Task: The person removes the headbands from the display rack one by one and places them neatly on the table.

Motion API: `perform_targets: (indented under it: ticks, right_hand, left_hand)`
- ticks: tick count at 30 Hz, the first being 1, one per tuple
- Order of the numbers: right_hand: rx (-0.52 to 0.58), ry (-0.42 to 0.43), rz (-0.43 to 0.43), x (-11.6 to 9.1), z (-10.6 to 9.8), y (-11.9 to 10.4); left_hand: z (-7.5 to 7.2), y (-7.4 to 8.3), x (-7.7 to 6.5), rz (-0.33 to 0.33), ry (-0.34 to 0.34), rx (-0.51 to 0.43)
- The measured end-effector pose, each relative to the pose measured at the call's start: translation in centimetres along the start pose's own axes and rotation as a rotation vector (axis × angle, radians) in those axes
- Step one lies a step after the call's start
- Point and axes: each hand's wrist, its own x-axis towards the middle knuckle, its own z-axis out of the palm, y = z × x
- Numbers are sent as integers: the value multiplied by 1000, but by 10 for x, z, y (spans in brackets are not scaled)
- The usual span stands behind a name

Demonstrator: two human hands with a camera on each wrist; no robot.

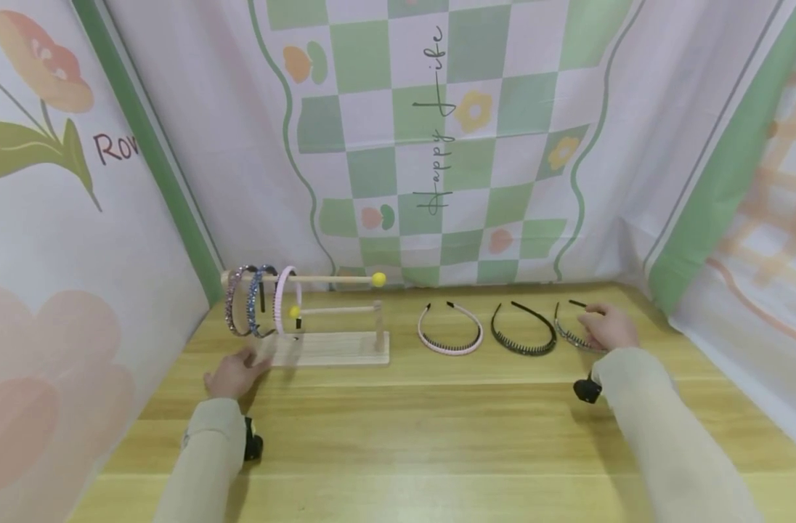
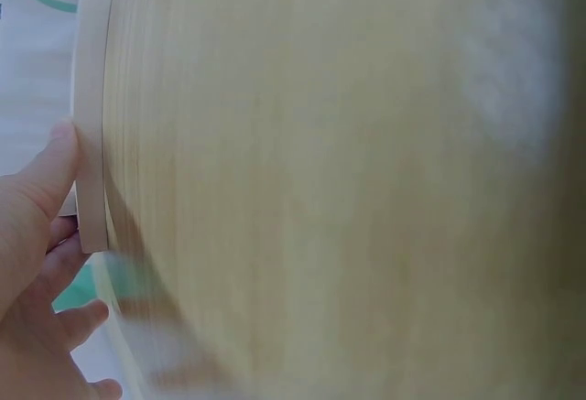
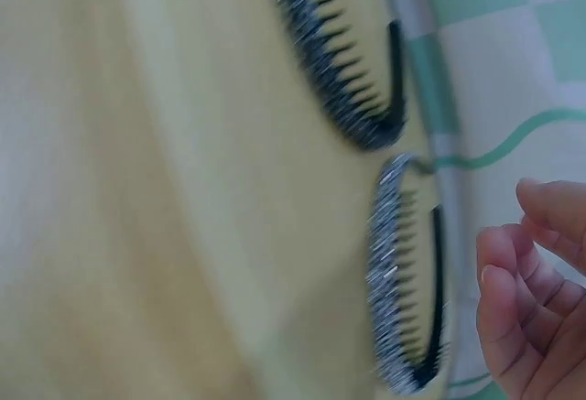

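Note:
At the left end of a wooden headband stand, my left hand holds the pale base, thumb against one face and fingers at its end in the left wrist view. On the stand's upper rod hang a purple glittery headband, a blue one and a pink one. My right hand hovers over a silver glittery headband at the right of the row. Its fingers are loosely bent with nothing between them, a gap from the band in the right wrist view.
Between stand and right hand, a light pink headband and a black headband lie on the wooden table. Yellow balls cap the upper rod and lower rod. A checkered curtain hangs behind.

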Motion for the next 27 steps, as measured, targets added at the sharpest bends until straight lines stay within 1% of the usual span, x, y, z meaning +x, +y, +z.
perform_targets:
  ticks: [3, 6, 15, 22, 27]
  right_hand:
    - [14, 20, -49, 6, -2, -13]
    - [27, 41, -88, 11, -6, -33]
    - [12, 49, -153, 16, -18, -107]
    - [-10, 109, -236, 19, -14, -150]
    - [-26, 105, -288, 19, -8, -179]
  left_hand:
    - [0, 0, 0, -3, -1, 1]
    - [1, -1, 0, 1, 2, 4]
    - [1, -2, 0, 4, 6, 5]
    - [0, -2, 0, 3, 5, 6]
    - [0, -1, -1, 0, 7, 16]
